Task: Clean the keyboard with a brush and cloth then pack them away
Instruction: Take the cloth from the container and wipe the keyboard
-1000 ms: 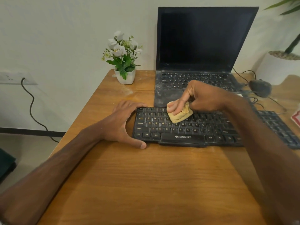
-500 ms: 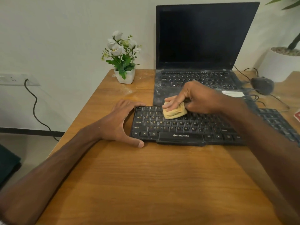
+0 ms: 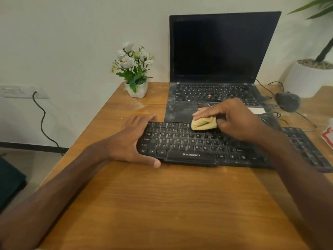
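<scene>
Yellow cloth, bunched into a small wad, is pinched in the right hand. The fingers lie over its far side and the thumb is tucked in at its right end. The wad presses on the far rows of the keyboard, a little left of the middle, just short of the laptop front edge.

The left hand grips nothing. Its fingers lie straight along the keyboard's far left corner and its thumb along the near edge, bracketing that end against the table.

Several things could go wrong from here. A fold of cloth could catch under a keycap edge and lift it if the wipe is dragged hard. The wad looks loose, so it may unroll and smear dust instead of lifting it. A stroke towards the far side would push grit onto the laptop's already dusty palm rest. If the left hand's brace slackens, a stroke to the right could slide the keyboard towards the cables and mouse at the far right. No brush is in view, so I cannot tell where it lies.

The keyboard lies flat with its keys up and its long axis running left to right across the table. Its right end sits slightly nearer than its left. The space bar row faces the near side and the function row faces the laptop. The wad's longer side lies along the key rows.
</scene>
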Action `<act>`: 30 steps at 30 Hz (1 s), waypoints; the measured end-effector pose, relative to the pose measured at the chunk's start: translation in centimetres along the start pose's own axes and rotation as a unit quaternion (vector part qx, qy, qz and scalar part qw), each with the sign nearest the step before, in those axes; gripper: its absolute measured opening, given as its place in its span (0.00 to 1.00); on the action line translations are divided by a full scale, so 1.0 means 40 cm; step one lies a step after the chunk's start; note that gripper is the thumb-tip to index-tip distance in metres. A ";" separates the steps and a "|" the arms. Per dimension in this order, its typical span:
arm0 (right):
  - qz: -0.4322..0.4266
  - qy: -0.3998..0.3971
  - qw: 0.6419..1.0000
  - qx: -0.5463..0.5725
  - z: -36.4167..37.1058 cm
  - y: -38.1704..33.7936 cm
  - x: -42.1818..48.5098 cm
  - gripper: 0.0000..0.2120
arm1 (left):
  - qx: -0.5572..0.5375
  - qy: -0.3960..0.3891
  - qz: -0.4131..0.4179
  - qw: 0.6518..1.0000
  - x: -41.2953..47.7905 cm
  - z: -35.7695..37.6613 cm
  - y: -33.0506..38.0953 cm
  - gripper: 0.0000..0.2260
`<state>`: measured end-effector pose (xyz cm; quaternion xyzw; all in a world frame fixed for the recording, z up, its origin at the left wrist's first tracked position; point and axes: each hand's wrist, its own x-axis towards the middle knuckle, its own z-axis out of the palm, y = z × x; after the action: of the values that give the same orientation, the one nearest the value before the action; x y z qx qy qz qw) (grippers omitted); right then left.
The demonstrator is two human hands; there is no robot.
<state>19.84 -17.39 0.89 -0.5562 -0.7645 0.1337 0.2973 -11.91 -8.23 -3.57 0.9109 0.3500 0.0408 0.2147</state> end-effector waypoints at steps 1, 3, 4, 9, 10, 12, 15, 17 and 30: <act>-0.009 0.001 1.000 0.002 0.021 -0.009 0.001 0.28 | 0.019 0.012 0.009 1.000 0.009 0.005 0.032 0.64; -0.040 -0.019 0.999 0.004 0.060 -0.030 0.007 0.26 | 0.059 0.031 0.037 0.997 0.038 0.017 0.099 0.64; -0.057 -0.025 0.998 0.004 0.074 -0.035 0.010 0.26 | 0.076 0.032 0.049 0.995 0.054 0.021 0.130 0.64; -0.029 -0.023 0.999 0.033 0.060 -0.009 0.003 0.24 | 0.136 0.014 0.069 0.988 0.117 0.025 0.217 0.60; -0.014 -0.031 0.998 0.044 0.051 -0.003 0.000 0.23 | 0.150 0.012 0.071 0.986 0.121 0.026 0.222 0.60; 0.013 -0.045 0.997 0.061 0.034 0.005 -0.005 0.22 | 0.169 0.006 0.066 0.983 0.119 0.029 0.223 0.62; 0.049 -0.063 0.994 0.070 0.004 0.015 -0.014 0.21 | 0.174 0.003 0.056 0.983 0.110 0.032 0.216 0.64; 0.074 -0.070 0.992 0.076 -0.023 0.033 -0.024 0.21 | 0.167 -0.001 0.054 0.984 0.109 0.029 0.214 0.63; 0.182 -0.105 0.978 -0.004 -0.153 0.096 -0.081 0.24 | 0.146 0.014 0.064 0.987 0.114 0.027 0.200 0.61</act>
<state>27.17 -19.85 2.68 -0.6700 -0.6779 0.2405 0.1837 -3.28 -10.91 -1.54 0.9523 0.2961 0.0161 0.0715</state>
